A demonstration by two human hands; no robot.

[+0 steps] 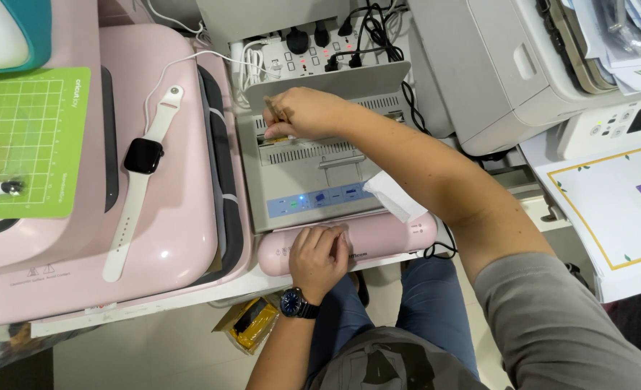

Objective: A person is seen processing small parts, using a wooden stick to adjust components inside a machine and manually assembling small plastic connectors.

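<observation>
My right hand (307, 113) reaches over a grey laminating machine (313, 170) and is closed on a thin stick-like tool (272, 110) held at the machine's feed slot. My left hand (322, 254), with a dark wristwatch (296, 303) on its wrist, rests fingers-down on top of a pink, rounded machine (392, 235) that lies along the table's front edge. A white sheet corner (395, 195) sticks out between the two machines.
A large pink machine (169, 217) at left carries a smartwatch with a white strap (141, 177). A green cutting mat (24, 141) lies further left. A power strip (313, 47) sits behind; a white printer (508, 65) and printed sheets (616, 209) stand right.
</observation>
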